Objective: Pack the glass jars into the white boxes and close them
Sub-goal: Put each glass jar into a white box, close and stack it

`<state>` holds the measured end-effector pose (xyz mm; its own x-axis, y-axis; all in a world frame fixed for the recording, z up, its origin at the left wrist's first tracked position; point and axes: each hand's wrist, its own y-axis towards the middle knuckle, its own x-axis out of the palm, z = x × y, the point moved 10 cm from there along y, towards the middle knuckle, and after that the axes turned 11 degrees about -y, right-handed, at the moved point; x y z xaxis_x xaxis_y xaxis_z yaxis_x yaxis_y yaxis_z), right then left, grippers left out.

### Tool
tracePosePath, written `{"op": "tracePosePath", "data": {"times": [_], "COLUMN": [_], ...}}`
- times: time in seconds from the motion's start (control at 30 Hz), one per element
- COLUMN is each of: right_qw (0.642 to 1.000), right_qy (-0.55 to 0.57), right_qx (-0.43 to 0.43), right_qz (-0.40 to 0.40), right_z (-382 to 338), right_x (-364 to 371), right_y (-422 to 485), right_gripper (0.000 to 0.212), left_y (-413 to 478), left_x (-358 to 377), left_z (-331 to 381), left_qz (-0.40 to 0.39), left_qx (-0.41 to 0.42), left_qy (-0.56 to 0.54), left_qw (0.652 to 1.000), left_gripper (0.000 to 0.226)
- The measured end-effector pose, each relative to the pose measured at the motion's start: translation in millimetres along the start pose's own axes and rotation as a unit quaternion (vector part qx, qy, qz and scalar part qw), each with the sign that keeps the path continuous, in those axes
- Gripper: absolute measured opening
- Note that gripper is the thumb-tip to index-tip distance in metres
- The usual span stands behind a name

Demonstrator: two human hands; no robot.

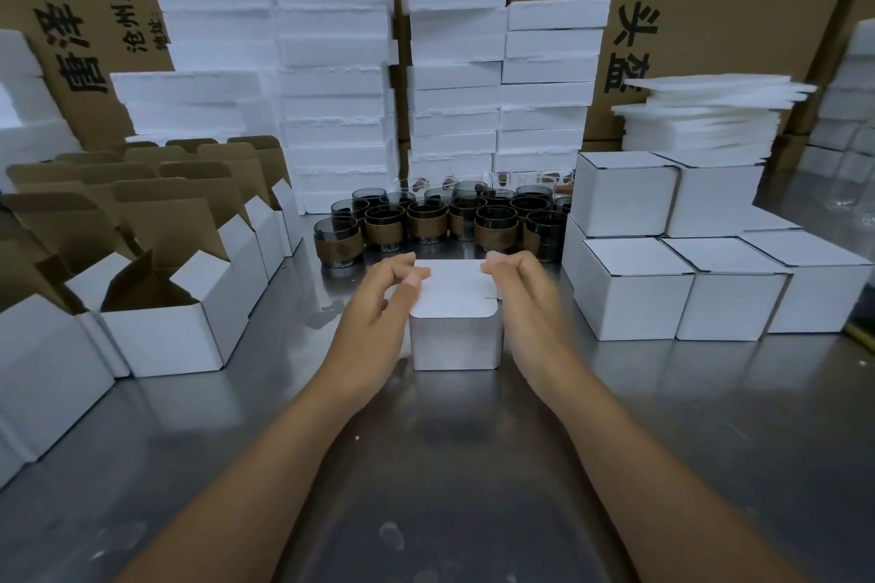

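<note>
Both hands grip white box at lid edges.

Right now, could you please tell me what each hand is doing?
Left hand: fingers curled, pinching the lid of the small white cardboard box.
Right hand: fingers curled on that lid's right edge.

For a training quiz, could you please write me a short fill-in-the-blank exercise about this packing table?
The open boxes stand on the person's ____ side.
The closed boxes are stacked on the ____ side.
The jars stand ____ the box that the left hand and right hand hold.
Each jar wears a ____ band.
Missing words: left; right; behind; brown.
</note>
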<state>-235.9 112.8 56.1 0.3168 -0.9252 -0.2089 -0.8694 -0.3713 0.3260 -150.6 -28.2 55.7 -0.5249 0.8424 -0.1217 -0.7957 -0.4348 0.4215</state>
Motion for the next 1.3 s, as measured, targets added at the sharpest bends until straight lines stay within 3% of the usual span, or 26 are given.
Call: {"op": "tracePosePath", "data": {"times": [0.13, 0.33, 0.63, 1.3], "right_qw": [0.995, 0.995, 0.997, 0.996], "right_qy": [-0.060, -0.083, -0.046, -0.074], "right_qx": [-0.045, -0.049, -0.063, -0.054], "right_qz": [-0.070, -0.032, 0.018, -0.005], "right_z": [-3, -7, -10, -13], "right_x": [16, 8, 1, 1], "right_y": [-8, -9, -2, -6], "right_gripper": [0.029, 0.059, 0.051, 0.050], "left_y": [-2, -8, -6, -4], "left_x": [5, 10, 11, 14], "left_z": [5, 5, 12, 5], "left_qz": [-0.031, -0.065, -0.034, -0.054], "left_qx": [0.009, -0.015, -0.001, -0.003], "left_qy": [0.015, -0.020, -0.031, -0.037], "left_qw": [0.999, 0.998, 0.999, 0.998], "left_gripper": [0.018, 0.042, 0.038, 0.038]}}
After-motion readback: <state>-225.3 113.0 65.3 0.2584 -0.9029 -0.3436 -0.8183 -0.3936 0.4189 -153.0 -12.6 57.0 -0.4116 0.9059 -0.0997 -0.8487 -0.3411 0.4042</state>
